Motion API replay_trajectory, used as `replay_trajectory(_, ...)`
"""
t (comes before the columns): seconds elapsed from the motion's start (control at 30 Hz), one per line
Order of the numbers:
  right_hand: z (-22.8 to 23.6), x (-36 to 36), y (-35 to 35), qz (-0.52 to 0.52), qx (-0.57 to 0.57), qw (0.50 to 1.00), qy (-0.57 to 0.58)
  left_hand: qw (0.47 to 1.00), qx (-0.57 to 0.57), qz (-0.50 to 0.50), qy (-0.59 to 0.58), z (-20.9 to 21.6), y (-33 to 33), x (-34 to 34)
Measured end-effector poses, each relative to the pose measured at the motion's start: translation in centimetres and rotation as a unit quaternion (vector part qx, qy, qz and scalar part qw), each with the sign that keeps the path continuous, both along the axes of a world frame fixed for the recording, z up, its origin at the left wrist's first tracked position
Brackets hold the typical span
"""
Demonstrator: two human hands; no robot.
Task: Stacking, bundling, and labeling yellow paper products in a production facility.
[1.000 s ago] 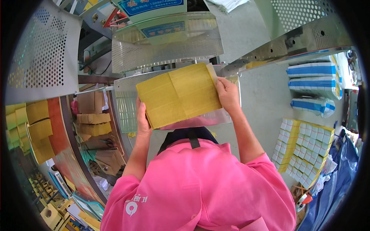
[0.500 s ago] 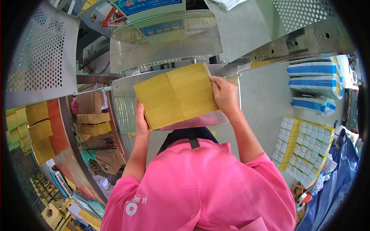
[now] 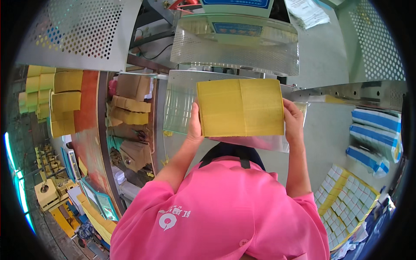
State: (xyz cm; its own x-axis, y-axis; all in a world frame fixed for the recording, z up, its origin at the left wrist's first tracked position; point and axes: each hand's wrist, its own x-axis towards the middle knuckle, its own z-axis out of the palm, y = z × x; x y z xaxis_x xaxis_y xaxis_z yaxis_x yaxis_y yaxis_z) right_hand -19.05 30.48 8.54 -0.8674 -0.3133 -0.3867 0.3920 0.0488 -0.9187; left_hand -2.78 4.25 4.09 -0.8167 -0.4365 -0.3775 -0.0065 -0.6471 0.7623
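Two grips on some yellow paper (image 3: 240, 108), by left hand (image 3: 195, 126) and right hand (image 3: 294, 120) at opposite ends, with possible slippage from uneven pressure

Grey floor (image 3: 327, 130); worn red tabletop (image 3: 90, 119) at left.

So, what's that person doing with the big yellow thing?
A person in a pink shirt is holding a flat yellow rectangle, which looks like paper, with both bare hands. The left hand has its left edge and the right hand has its right edge. It is in front of their body, over a shiny metal surface. More yellow stacks are off to the left, and blue-and-white bundles lie to the right.
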Motion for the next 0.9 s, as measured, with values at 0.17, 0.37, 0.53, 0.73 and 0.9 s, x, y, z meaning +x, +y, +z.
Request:
replay_trajectory(0.17, -1.0, 0.1, -0.5, -0.018, 0.01, 1.0, -0.011, 0.983, -0.149, 0.015, -0.104, -2.9, -1.4, 0.6)
replay_trajectory(0.37, -0.6, 0.6, -1.3, -0.04, -0.004, 0.999, -0.016, 0.997, -0.063, 0.022, -0.048, -0.6, -1.4, -1.0)
replay_trajectory(0.53, 0.2, 0.8, -1.4, -0.065, -0.067, 0.987, -0.128, 0.994, 0.054, 0.015, -0.093, 1.7, -1.5, -1.7)
replay_trajectory(0.73, -0.8, 1.3, -1.4, -0.008, -0.061, 0.996, -0.071, 0.995, 0.011, 0.012, -0.101, 3.2, 0.6, -3.5)
replay_trajectory(0.9, -0.4, 0.5, 0.4, -0.03, -0.111, 0.993, 0.027, 0.994, -0.096, 0.04, 0.02, 2.9, 1.3, -4.6)
